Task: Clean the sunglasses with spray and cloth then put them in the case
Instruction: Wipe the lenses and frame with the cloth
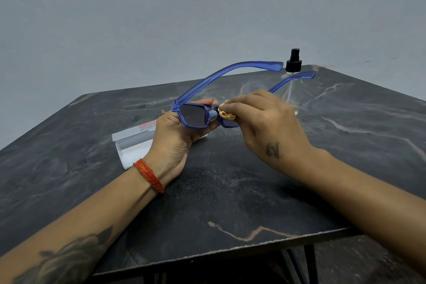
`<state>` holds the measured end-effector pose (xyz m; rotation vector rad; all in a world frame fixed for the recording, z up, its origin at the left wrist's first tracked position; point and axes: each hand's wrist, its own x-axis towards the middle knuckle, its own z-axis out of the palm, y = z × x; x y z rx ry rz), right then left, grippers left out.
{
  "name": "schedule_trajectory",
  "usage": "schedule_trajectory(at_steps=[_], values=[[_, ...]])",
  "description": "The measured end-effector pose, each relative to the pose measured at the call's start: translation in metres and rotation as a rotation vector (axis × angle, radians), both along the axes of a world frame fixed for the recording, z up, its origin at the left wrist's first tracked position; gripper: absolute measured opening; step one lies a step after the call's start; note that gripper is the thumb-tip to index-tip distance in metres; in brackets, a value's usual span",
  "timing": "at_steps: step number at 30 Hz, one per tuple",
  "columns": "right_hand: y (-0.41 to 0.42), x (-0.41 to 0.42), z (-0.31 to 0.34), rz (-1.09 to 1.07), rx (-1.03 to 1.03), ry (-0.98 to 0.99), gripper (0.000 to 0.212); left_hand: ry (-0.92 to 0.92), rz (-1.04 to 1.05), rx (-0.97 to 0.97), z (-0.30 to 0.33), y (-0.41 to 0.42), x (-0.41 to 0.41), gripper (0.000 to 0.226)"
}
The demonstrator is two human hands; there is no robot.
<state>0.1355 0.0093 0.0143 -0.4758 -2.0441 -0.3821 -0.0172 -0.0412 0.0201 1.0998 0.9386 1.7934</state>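
Note:
Blue-framed sunglasses (193, 116) with dark lenses are held above the table, temples unfolded and pointing away from me. My left hand (175, 138) grips the frame's left lens rim from below. My right hand (265, 122) pinches a small tan cloth (226, 114) against the right lens, which the hand mostly hides. A clear spray bottle (293, 62) with a black pump top stands at the far right of the table. A white case (132, 143) with red print lies open on the table behind my left hand, partly hidden by it.
The dark marbled table (219, 191) has its front edge close to me and its far corner beside the bottle. A plain grey wall rises behind. Black table legs show below the front edge.

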Motion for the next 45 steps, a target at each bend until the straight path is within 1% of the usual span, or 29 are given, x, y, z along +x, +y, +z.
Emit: schedule_trajectory(at_steps=[3,8,12,16,19,21,23,26,30,32,37,41,45], values=[[0.001,-0.001,-0.001,0.061,-0.018,-0.021,0.027,0.013,-0.003,-0.002,0.000,-0.001,-0.001,0.017],[0.002,0.002,0.001,0.160,-0.100,0.015,0.022,-0.009,-0.005,0.021,-0.002,0.001,-0.002,0.018],[0.001,0.002,0.001,0.121,-0.105,0.019,0.026,0.014,0.005,0.022,-0.003,0.002,-0.004,0.016],[-0.001,0.002,0.001,0.040,-0.067,0.065,0.023,-0.001,-0.006,0.028,-0.001,0.002,-0.002,0.017],[-0.004,0.001,0.001,0.009,-0.149,0.068,0.023,-0.012,-0.019,0.023,0.001,0.000,-0.001,0.019],[-0.006,0.001,0.003,0.049,-0.241,0.049,0.023,-0.002,-0.020,0.019,0.002,-0.002,-0.002,0.017],[-0.005,0.000,0.004,0.082,-0.273,0.032,0.028,0.004,-0.023,0.024,0.002,-0.003,-0.002,0.016],[-0.001,-0.001,0.004,0.151,-0.232,0.055,0.015,-0.015,-0.031,0.018,0.002,-0.003,-0.001,0.018],[-0.002,0.002,0.005,0.189,-0.225,0.048,0.019,-0.027,-0.028,0.011,0.001,-0.003,-0.002,0.017],[-0.003,0.003,0.006,0.136,-0.146,0.013,0.023,-0.027,-0.021,0.012,0.001,-0.002,-0.002,0.017],[-0.005,0.002,0.006,-0.049,0.011,-0.048,0.023,0.000,-0.013,0.008,0.001,0.000,-0.002,0.016],[-0.007,0.000,0.008,-0.033,-0.024,0.010,0.022,0.015,-0.030,0.012,0.001,-0.002,0.001,0.018],[-0.008,-0.002,0.007,0.061,-0.126,0.022,0.026,0.037,-0.010,0.003,-0.001,-0.003,0.001,0.025]])
